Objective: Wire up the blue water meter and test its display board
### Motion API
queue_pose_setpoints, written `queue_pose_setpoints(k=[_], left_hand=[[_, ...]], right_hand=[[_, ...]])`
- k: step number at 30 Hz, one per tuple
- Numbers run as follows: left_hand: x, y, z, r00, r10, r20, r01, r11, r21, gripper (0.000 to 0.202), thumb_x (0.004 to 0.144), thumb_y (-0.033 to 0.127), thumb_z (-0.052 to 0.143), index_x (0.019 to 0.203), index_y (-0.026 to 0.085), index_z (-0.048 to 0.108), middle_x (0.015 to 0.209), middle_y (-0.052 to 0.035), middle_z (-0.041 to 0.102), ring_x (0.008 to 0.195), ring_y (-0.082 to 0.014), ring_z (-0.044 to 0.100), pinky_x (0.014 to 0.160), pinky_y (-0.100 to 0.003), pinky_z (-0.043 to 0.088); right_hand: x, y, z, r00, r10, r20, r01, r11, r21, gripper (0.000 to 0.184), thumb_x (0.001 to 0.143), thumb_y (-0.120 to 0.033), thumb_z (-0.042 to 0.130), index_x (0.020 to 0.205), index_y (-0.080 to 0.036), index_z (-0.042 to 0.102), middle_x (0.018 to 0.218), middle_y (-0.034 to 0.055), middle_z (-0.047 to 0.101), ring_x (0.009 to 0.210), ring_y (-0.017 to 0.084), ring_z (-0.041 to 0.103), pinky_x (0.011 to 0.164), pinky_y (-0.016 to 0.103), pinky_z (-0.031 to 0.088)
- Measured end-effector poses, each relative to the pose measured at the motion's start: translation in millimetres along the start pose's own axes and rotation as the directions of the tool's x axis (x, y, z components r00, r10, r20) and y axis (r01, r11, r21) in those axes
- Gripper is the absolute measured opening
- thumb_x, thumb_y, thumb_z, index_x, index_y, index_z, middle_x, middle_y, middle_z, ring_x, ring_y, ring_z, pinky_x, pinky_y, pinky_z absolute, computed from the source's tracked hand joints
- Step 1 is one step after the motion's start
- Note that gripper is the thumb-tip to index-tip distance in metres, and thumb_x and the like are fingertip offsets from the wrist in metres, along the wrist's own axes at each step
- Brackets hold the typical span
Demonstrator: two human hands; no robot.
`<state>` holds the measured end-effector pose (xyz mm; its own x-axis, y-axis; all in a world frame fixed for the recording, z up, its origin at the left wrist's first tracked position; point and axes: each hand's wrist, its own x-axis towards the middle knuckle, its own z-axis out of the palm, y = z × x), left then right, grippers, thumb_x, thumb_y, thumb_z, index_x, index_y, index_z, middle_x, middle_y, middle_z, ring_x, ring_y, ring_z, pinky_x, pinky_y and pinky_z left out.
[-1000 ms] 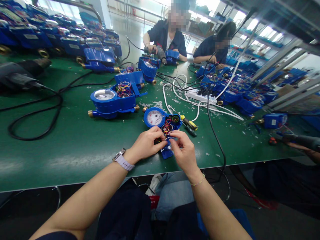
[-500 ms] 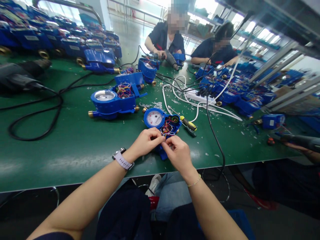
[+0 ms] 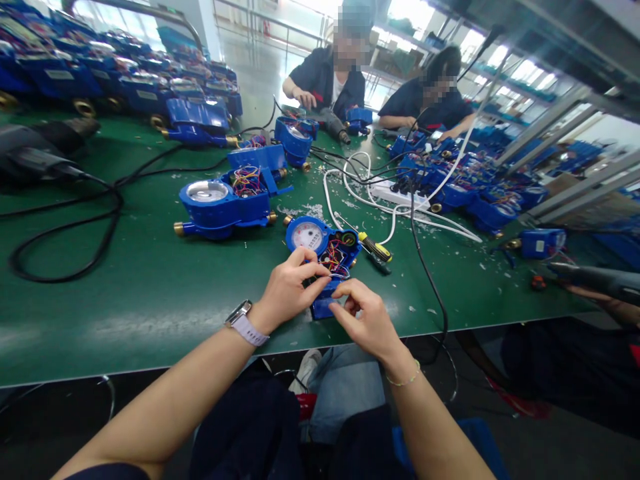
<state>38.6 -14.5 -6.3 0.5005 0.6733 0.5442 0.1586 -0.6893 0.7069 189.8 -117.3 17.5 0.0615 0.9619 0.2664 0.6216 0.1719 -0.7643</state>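
Observation:
A blue water meter [image 3: 306, 235] with a round white dial lies on the green table, its wiring box uncovered. Coloured wires [image 3: 334, 257] fill the box, and a blue lid [image 3: 324, 305] hangs on the near side. My left hand [image 3: 290, 283] is at the box's near edge, thumb and forefinger pinched on a thin wire. Just right of the lid is my right hand [image 3: 367, 313], thumb and forefinger apart, with nothing visible between them. A yellow-and-black screwdriver [image 3: 376, 248] lies right of the meter.
Another blue meter [image 3: 220, 207] stands to the left, and many more are heaped at the back left. A heat gun [image 3: 40, 150] lies at far left. A white power strip [image 3: 400, 196] with cables is behind. Co-workers [image 3: 325, 87] sit across the table.
My hands have parted: the right has drawn back toward the right and down, its fingertips opening. More of the blue lid shows between them. A co-worker's hand has lifted off a heat gun.

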Motion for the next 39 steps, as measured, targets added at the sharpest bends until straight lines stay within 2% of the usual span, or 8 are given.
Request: queue_pose_setpoints(k=[4, 9, 12, 16, 19, 23, 30, 39], left_hand=[[2, 2, -0.6, 0.994, -0.033, 0.106, 0.052, 0.983, -0.175, 0.011, 0.087, 0.022, 0.059, 0.086, 0.017, 0.070, 0.084, -0.0044, 0.066, 0.077, -0.0150, 0.061, 0.071, -0.026, 0.049], [4, 4, -0.3, 0.946, -0.185, 0.265, 0.272, 0.900, -0.340, 0.016, 0.086, 0.025, 0.059, 0.086, 0.015, 0.072, 0.077, -0.0031, 0.072, 0.064, -0.0131, 0.061, 0.060, -0.023, 0.047], [6, 5, -0.7, 0.923, -0.199, 0.328, 0.324, 0.862, -0.389, 0.018, 0.084, 0.026, 0.060, 0.084, 0.014, 0.074, 0.081, -0.0033, 0.074, 0.072, -0.0154, 0.065, 0.067, -0.024, 0.050], [9, 5, -3.1, 0.860, -0.252, 0.444, 0.434, 0.817, -0.378, 0.022, 0.085, 0.029, 0.059, 0.085, 0.013, 0.073, 0.063, 0.0004, 0.067, 0.046, -0.0076, 0.050, 0.046, -0.018, 0.039], [10, 5, -4.5, 0.816, -0.288, 0.501, 0.510, 0.766, -0.390, 0.020, 0.084, 0.026, 0.058, 0.090, 0.013, 0.072, 0.058, 0.0021, 0.063, 0.037, -0.0041, 0.040, 0.038, -0.017, 0.029], [9, 4, -3.3, 0.826, -0.254, 0.503, 0.500, 0.742, -0.447, 0.017, 0.083, 0.019, 0.057, 0.090, 0.013, 0.071, 0.067, 0.0003, 0.068, 0.042, -0.0041, 0.045, 0.041, -0.016, 0.034], [7, 1, 2.1, 0.842, -0.253, 0.477, 0.506, 0.679, -0.532, 0.010, 0.080, 0.018, 0.064, 0.087, 0.012, 0.068, 0.082, -0.0050, 0.074, 0.072, -0.0131, 0.067, 0.067, -0.024, 0.052], [6, 0, 5.1, 0.863, -0.292, 0.413, 0.487, 0.699, -0.524, 0.021, 0.078, 0.016, 0.062, 0.097, 0.015, 0.052, 0.071, 0.0004, 0.068, 0.065, -0.0110, 0.065, 0.060, -0.020, 0.047]], right_hand=[[2, 2, 6, 0.979, 0.092, -0.182, -0.074, 0.992, 0.101, 0.010, 0.085, -0.028, 0.062, 0.087, -0.019, 0.065, 0.091, 0.0038, 0.064, 0.051, 0.009, 0.047, 0.049, 0.025, 0.041], [8, 2, 17, 0.954, 0.250, -0.164, -0.168, 0.902, 0.397, 0.027, 0.084, -0.031, 0.063, 0.108, -0.021, 0.068, 0.113, 0.0079, 0.063, 0.046, 0.006, 0.049, 0.042, 0.024, 0.042], [13, 0, 21, 0.930, 0.318, -0.183, -0.174, 0.822, 0.542, 0.017, 0.079, -0.033, 0.068, 0.089, -0.019, 0.072, 0.096, 0.0046, 0.066, 0.044, 0.005, 0.045, 0.041, 0.022, 0.039], [19, 0, 24, 0.894, 0.430, -0.125, -0.250, 0.711, 0.657, 0.019, 0.074, -0.036, 0.070, 0.078, -0.017, 0.068, 0.057, -0.0028, 0.057, 0.041, 0.007, 0.042, 0.041, 0.020, 0.034], [21, 1, 26, 0.869, 0.483, -0.108, -0.276, 0.653, 0.705, 0.024, 0.071, -0.039, 0.071, 0.075, -0.016, 0.064, 0.058, -0.0025, 0.059, 0.038, 0.006, 0.042, 0.038, 0.019, 0.031], [22, 3, 27, 0.856, 0.504, -0.119, -0.277, 0.640, 0.717, 0.027, 0.070, -0.040, 0.072, 0.074, -0.017, 0.061, 0.060, -0.0028, 0.060, 0.035, 0.005, 0.041, 0.036, 0.018, 0.028], [20, 5, 28, 0.868, 0.484, -0.116, -0.267, 0.649, 0.713, 0.027, 0.073, -0.040, 0.072, 0.078, -0.016, 0.061, 0.057, -0.0047, 0.057, 0.037, 0.006, 0.044, 0.037, 0.017, 0.031], [15, 8, 31, 0.881, 0.463, -0.101, -0.280, 0.680, 0.678, 0.024, 0.075, -0.039, 0.069, 0.078, -0.017, 0.061, 0.057, -0.0047, 0.057, 0.038, 0.006, 0.045, 0.038, 0.017, 0.034]])
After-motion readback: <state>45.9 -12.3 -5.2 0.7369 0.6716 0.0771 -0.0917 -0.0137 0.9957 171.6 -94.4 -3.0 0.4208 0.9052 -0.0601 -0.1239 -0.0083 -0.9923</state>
